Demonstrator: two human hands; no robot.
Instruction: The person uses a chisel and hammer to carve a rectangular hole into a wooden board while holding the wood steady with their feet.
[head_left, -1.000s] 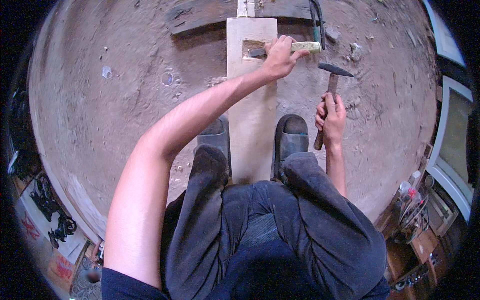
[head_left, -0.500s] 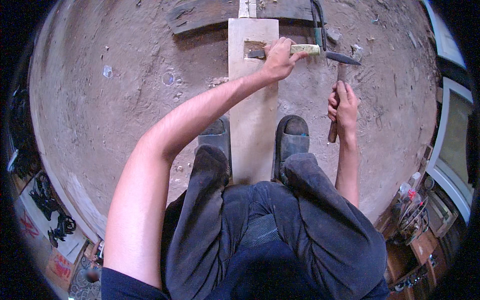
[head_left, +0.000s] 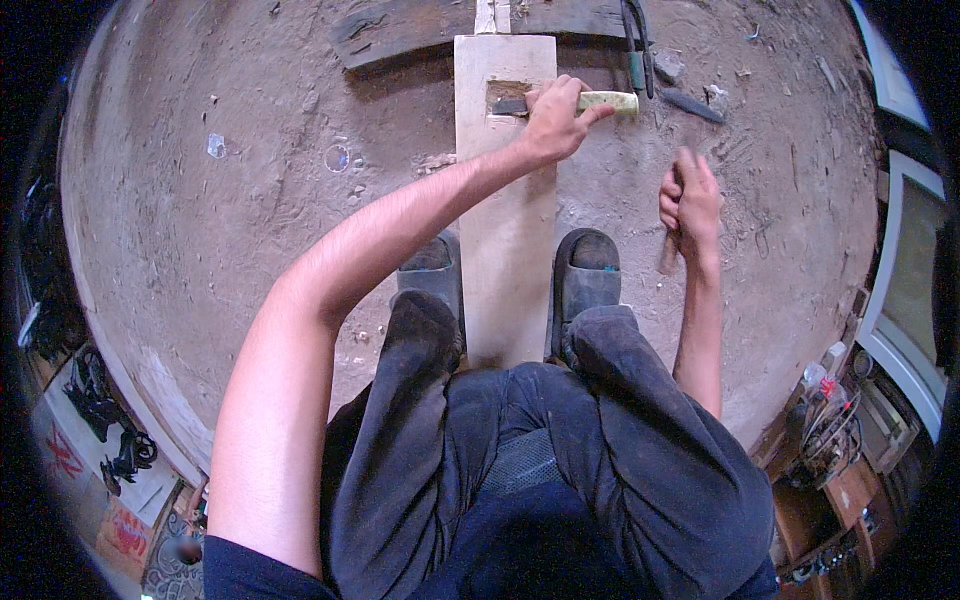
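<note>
A pale wooden board [head_left: 505,230] runs away from me between my feet, with a rectangular recess [head_left: 508,88] chopped into its far part. My left hand [head_left: 557,120] is closed around a chisel [head_left: 610,103] with a pale yellow-green handle. Its dark blade lies at the near side of the recess, and the handle end points right. To the right of the board, my right hand [head_left: 690,205] grips a hammer by its wooden handle. The dark hammer head [head_left: 692,107] is just right of the chisel's end, apart from it. Motion blurs the hammer's handle.
Under the board's far end lies a dark, weathered plank [head_left: 400,40]. A saw-like tool with a thin dark frame [head_left: 640,60] and a stone [head_left: 668,67] lie beyond the hammer. My sandalled feet [head_left: 588,265] flank the board. Assorted tools [head_left: 825,425] stand at the right edge.
The hammer has lifted and shifted slightly right, its handle now blurred. The chisel has tilted a little, while my left hand stays at nearly the same place.
</note>
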